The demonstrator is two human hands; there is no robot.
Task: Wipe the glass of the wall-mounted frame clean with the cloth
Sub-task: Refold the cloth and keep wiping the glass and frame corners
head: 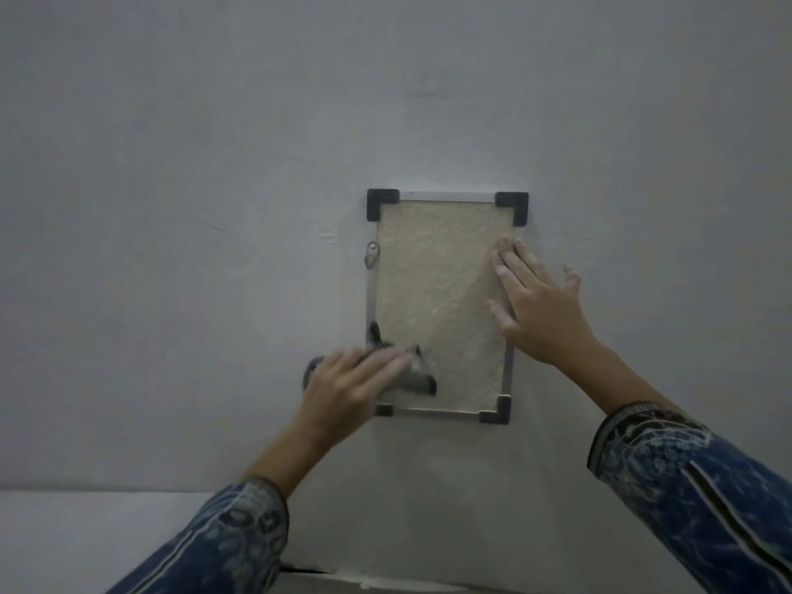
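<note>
A small upright frame (441, 293) hangs on the white wall, with a thin metal rim, black corner caps and a beige textured sheet behind its glass. My left hand (351, 388) presses a dark grey cloth (418, 373) flat against the lower left part of the glass; the cloth pokes out on both sides of the hand. My right hand (535, 302) lies flat, fingers spread, on the frame's right edge and holds nothing. The frame's bottom left corner is partly hidden by my left hand.
A small metal clip with a screw (372, 255) sits on the frame's left edge. The white wall (214, 207) surrounds the frame. A pale ledge (85, 529) runs along the bottom left.
</note>
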